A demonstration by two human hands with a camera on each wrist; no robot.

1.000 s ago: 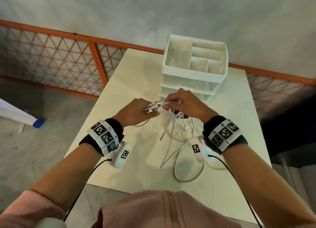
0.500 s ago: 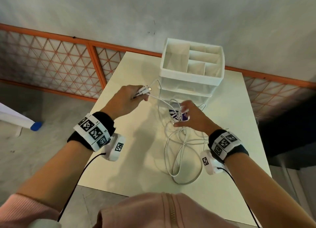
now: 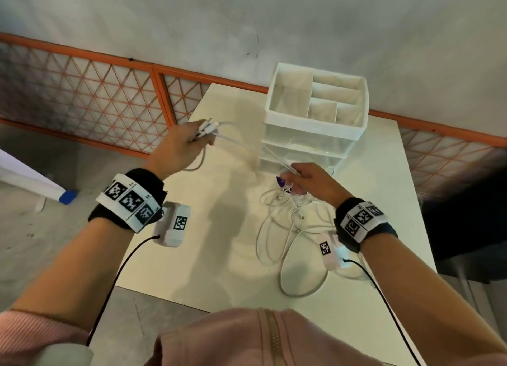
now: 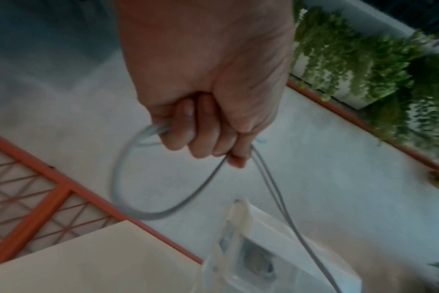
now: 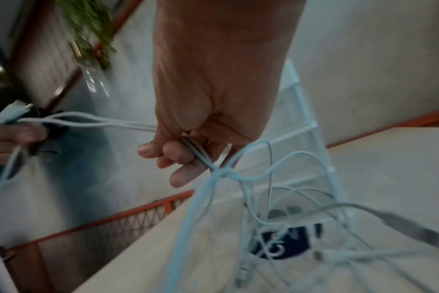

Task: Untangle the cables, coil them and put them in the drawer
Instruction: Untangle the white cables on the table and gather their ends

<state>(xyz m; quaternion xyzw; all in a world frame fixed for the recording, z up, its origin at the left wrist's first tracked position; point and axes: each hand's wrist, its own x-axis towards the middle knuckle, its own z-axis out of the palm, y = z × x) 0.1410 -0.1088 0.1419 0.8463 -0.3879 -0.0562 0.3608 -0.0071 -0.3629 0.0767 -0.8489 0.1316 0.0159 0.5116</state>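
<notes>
Fingers of left hand (image 3: 178, 148) and right hand (image 3: 310, 180) clamp cables (image 3: 247, 146) above table (image 3: 219, 256) left of organizer (image 3: 315, 129).

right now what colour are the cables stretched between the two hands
White. The cables run taut from the left hand to the right hand, clearest in the head view.

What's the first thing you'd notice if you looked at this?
The white cables stretched tight between two hands: the left hand grips their plug ends up by the table's far left edge, and the right hand pinches the strands in front of the white drawer organizer. Below the right hand, the rest of the cables lie in a loopy tangle on the pale table.
</notes>
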